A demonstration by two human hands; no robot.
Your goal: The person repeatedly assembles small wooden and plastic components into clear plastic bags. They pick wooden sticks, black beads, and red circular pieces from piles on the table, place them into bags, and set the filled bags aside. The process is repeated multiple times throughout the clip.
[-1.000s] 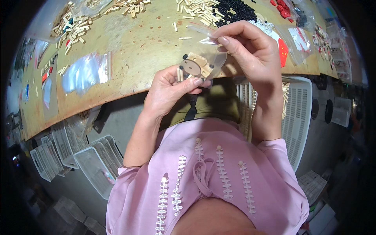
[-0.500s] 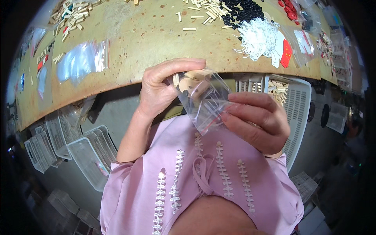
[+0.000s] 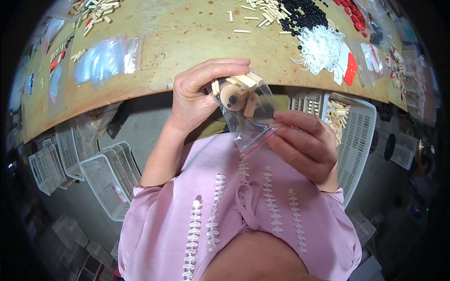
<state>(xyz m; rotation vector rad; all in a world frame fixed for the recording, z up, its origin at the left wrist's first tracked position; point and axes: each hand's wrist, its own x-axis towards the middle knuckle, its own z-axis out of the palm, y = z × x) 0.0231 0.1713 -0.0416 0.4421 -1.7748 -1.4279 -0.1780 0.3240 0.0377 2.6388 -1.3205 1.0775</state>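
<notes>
A clear zip bag hangs between my two hands, just in front of the table edge. Inside it are a round wooden disc, several pale wooden sticks and small black beads. My left hand is wrapped round the upper, filled end, its thumb and fingers closed on it. With my right hand I pinch the side of the bag near the red zip strip, which points down toward my chest. Whether the strip is sealed cannot be made out.
On the wooden table lie wooden sticks, black beads, white cord, red pieces and flat empty bags. A white basket with sticks stands right, below the table; more baskets stand left.
The sticks and disc have shifted inside the bag, and its lower end is spread flatter, showing the red strip more. Both hands keep their hold. The view has shifted slightly.
</notes>
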